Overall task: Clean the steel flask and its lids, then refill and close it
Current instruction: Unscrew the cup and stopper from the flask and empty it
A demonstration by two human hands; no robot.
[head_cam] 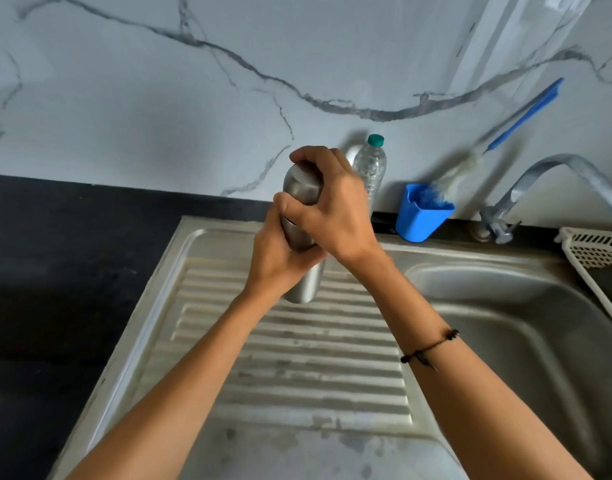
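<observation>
Steel flask, plain cylindrical brushed metal, no readable brand or label: held upright above the ribbed steel drainboard. My left hand grips its body; my right hand clasps the top, covering the lid.

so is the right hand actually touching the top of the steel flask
Touching. The head view shows the right hand wrapped over the upper end of the steel flask, fingers curled around its top with no gap, while the left hand grips the body.
</observation>
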